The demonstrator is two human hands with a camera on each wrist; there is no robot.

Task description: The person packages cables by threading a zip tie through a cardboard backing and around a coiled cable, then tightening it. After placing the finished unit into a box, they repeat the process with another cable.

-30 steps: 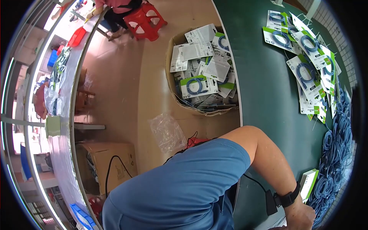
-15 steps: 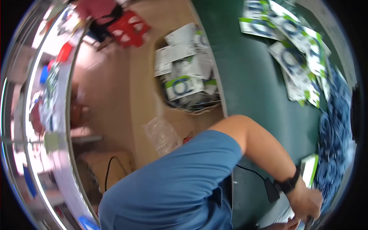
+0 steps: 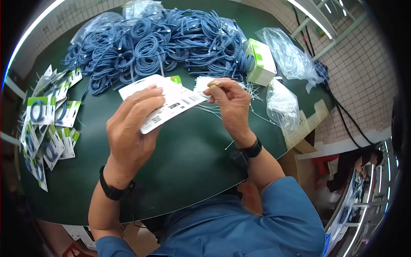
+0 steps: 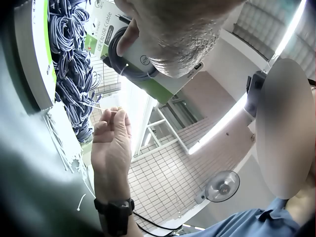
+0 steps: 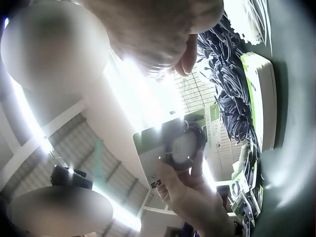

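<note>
My left hand (image 3: 135,122) holds a white cardboard card (image 3: 173,105), its printed back turned up in the head view. From below, the left wrist view shows a dark USB cable (image 4: 116,54) coiled on the card's front, the left thumb pressed over the coil. My right hand (image 3: 233,105) is raised just off the card's right end, thumb and index finger together. Between those fingertips the left wrist view shows a thin white tie (image 4: 104,109). Behind the hands, loose white cable ties (image 3: 254,91) lie on the green table (image 3: 188,171).
A long heap of coiled blue cables (image 3: 145,47) lines the table's far side. Carded cables (image 3: 53,143) lie in a pile at the left. A stack of green and white cards (image 3: 263,66), a plastic bag (image 3: 291,60) and a bag of ties (image 3: 282,105) are at the right.
The head view has swung from the floor and the carton of carded cables to the green table. Both hands are now raised over it, the left holding a card.
</note>
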